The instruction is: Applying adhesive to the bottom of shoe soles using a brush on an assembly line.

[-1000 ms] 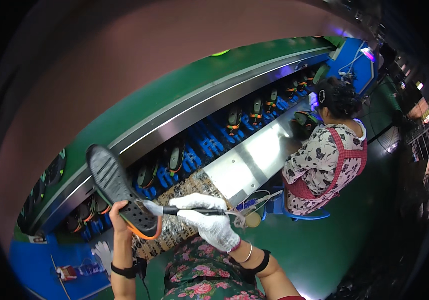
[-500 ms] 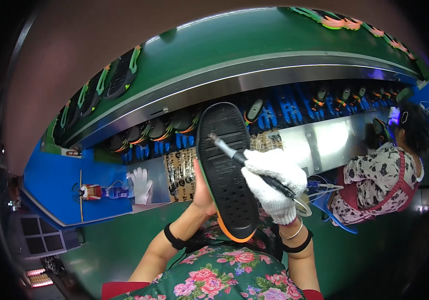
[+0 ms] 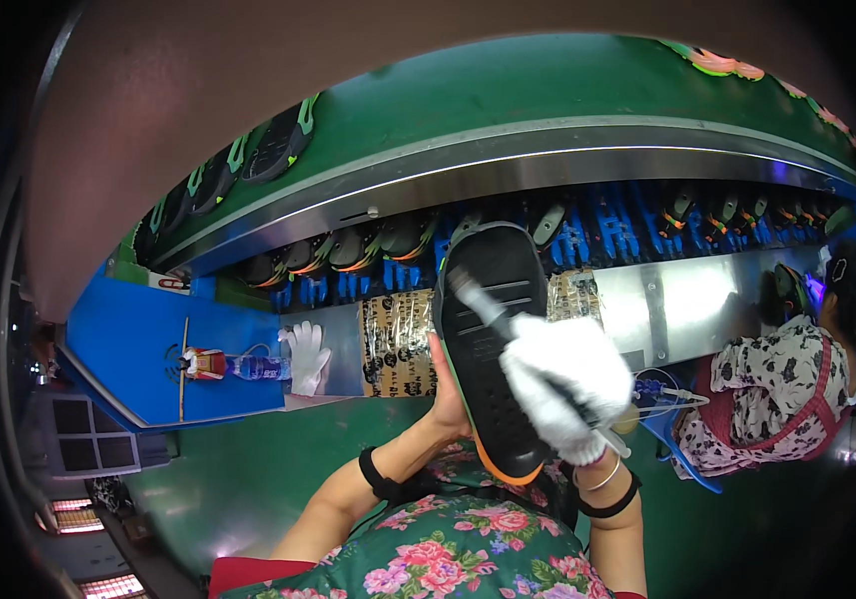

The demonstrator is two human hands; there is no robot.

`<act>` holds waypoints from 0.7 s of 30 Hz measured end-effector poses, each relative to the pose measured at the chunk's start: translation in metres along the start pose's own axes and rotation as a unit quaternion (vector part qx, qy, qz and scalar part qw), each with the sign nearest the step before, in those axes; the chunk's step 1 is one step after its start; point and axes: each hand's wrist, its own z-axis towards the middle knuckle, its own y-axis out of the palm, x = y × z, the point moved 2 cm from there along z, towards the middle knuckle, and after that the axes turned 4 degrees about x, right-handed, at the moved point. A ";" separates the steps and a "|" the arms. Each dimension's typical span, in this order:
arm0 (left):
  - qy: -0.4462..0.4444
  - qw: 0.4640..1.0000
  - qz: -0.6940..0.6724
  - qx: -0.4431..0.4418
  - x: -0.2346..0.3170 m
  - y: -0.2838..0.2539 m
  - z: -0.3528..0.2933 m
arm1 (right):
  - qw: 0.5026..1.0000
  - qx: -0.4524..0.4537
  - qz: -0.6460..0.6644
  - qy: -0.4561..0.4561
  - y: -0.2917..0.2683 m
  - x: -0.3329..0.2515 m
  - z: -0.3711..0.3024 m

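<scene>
A black shoe sole [image 3: 480,387] with an orange heel rim stands in front of me, its broad toe end pointing away. My bare left hand [image 3: 448,401] grips its left edge, with fingers hidden behind it. In my right hand [image 3: 570,384], which wears a white knit glove and is smeared by motion, a brush [image 3: 486,304] with a pale ferrule and dark handle is held. Its bristles lie over the toe half of the sole; whether they touch cannot be told. A thin tube trails near the right wrist.
Several shoe parts [image 3: 353,250] hang in a row over blue holders beyond the metal ledge [image 3: 707,285]. Brown printed tape [image 3: 398,344] covers part of that ledge. Left lie a white glove [image 3: 306,356] and a bottle [image 3: 260,367]. A co-worker [image 3: 777,384] sits at the right.
The whole view has shifted, so sole, hands and bench appear farther right and slightly lower. My right hand has become blurred, with the brush still over the toe half.
</scene>
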 end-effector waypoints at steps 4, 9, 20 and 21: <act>0.022 0.999 0.041 0.028 -0.004 -0.002 0.002 | 0.993 -0.011 -0.114 -0.031 -0.002 -0.003 -0.002; 0.051 0.990 -0.029 -0.127 -0.010 -0.025 0.023 | 0.998 -0.060 0.003 0.018 0.006 -0.007 -0.003; 0.011 0.975 -0.155 -0.160 -0.029 -0.057 0.020 | 0.994 -0.049 0.086 0.054 0.006 -0.001 -0.017; 0.010 0.979 -0.144 -0.145 -0.028 -0.056 0.019 | 0.997 -0.026 0.051 0.044 0.001 0.002 -0.015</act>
